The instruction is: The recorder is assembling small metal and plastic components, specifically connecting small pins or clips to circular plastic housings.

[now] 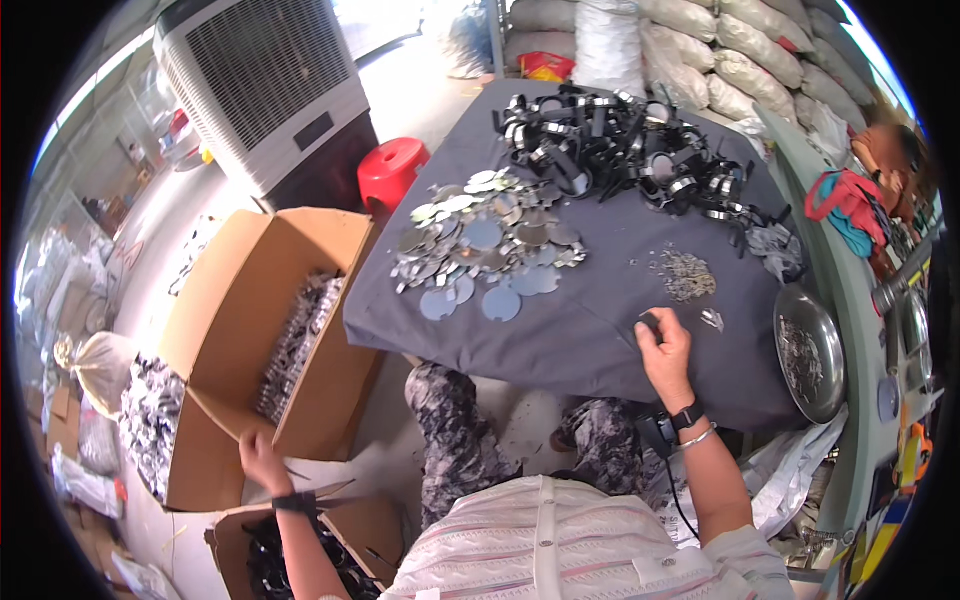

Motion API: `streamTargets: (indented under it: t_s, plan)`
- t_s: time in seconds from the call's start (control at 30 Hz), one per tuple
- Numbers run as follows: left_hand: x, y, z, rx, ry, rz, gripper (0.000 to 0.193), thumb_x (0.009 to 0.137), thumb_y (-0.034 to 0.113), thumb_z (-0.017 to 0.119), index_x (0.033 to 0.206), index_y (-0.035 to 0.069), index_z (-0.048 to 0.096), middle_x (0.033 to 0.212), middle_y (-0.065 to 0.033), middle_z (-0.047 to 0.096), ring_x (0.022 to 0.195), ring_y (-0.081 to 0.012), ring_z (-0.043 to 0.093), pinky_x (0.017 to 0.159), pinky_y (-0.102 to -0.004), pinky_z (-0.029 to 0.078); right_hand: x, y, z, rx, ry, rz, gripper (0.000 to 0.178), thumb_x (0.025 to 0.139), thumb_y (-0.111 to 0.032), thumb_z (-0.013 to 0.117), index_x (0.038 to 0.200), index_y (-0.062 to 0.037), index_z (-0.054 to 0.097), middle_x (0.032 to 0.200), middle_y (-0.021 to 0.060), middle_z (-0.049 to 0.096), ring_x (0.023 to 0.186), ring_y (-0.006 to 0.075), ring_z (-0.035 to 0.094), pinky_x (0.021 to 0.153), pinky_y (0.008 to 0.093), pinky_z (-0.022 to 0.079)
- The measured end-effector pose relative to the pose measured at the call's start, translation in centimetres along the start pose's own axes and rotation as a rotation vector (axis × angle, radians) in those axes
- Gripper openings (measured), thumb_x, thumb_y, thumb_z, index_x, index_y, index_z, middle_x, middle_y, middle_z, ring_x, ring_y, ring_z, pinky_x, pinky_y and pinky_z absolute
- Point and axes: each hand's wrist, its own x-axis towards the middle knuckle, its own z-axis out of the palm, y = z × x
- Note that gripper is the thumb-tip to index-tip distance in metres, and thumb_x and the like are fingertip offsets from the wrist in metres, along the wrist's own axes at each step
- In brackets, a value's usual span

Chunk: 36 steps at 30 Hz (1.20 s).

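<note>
My right hand (664, 352) is closed around a dark-handled tool (650, 321) above the front right of the grey cloth-covered table (560, 345); its far end is hard to make out. Just beyond that hand lie a pile of small brass-coloured pieces (686, 275) and a few silvery bits (712, 319). Off the table at lower left, my left hand (262, 462) is closed beside a large cardboard box (225, 325); whatever it holds cannot be made out. Below it, a second cardboard box (372, 520) contains black parts (275, 560).
Round metal discs (483, 236) are heaped at the table's left. Black clamps with metal rings (640, 145) cover its far side. A steel bowl (808, 350) sits at the right edge. A red stool (390, 170) and an air cooler (260, 90) stand left; a person (880, 160) is far right.
</note>
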Motion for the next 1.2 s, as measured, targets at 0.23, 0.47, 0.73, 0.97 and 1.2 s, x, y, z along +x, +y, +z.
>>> streamTargets:
  t_s: [0.23,0.47,0.73,0.97,1.2]
  plan:
    - [-17.4,-25.7,-10.4,0.835,-0.542,-0.357,0.017,0.081,0.007,0.053,0.091,-0.001,0.065,0.089,-0.0175,0.069,0.075,-0.0318,0.066,0.069,-0.0407,0.053,0.1,0.4,0.2,-0.012,-0.022,0.004,0.012,0.088,-0.010,0.062,0.087,-0.0005,0.054,0.063,0.0004,0.048,0.057,0.0064,0.043,0.051,0.0250,0.038]
    - [-24.4,-34.5,-9.9,-0.749,-0.457,-0.984,0.020,0.085,0.010,0.054,0.099,0.001,0.063,0.081,-0.0146,0.067,0.064,-0.0288,0.065,0.054,-0.0383,0.052,4.6,-3.4,2.2,-0.039,-0.122,-0.086,0.012,0.086,-0.008,0.063,0.086,-0.0002,0.054,0.062,-0.0001,0.048,0.058,0.0053,0.043,0.052,0.0242,0.037]
    - [-16.8,-34.6,-11.6,-0.449,-0.740,-0.790,0.017,0.085,0.011,0.053,0.095,0.001,0.063,0.075,-0.0131,0.065,0.059,-0.0268,0.064,0.047,-0.0354,0.048,5.2,-0.8,0.8,0.060,-0.178,0.048,0.009,0.086,-0.006,0.062,0.085,-0.0016,0.054,0.065,-0.0040,0.050,0.060,0.0023,0.046,0.054,0.0208,0.039]
    - [-20.5,-28.5,-12.9,-0.199,-0.818,-0.653,0.015,0.085,0.012,0.053,0.090,0.001,0.063,0.071,-0.0118,0.064,0.054,-0.0252,0.062,0.040,-0.0328,0.045,5.0,-3.0,3.5,0.170,-0.275,0.069,0.007,0.087,-0.005,0.061,0.088,-0.0019,0.054,0.069,-0.0054,0.050,0.062,0.0010,0.044,0.054,0.0193,0.037]
    - [-14.1,-19.9,-12.7,0.020,-0.646,-1.102,0.009,0.079,0.009,0.060,0.085,0.004,0.057,0.062,-0.0057,0.054,0.041,-0.0181,0.049,0.034,-0.0297,0.037,4.8,-2.4,2.6,0.142,-0.258,0.088,0.010,0.091,-0.011,0.059,0.087,-0.0019,0.057,0.067,-0.0068,0.046,0.060,0.0009,0.038,0.051,0.0195,0.033]
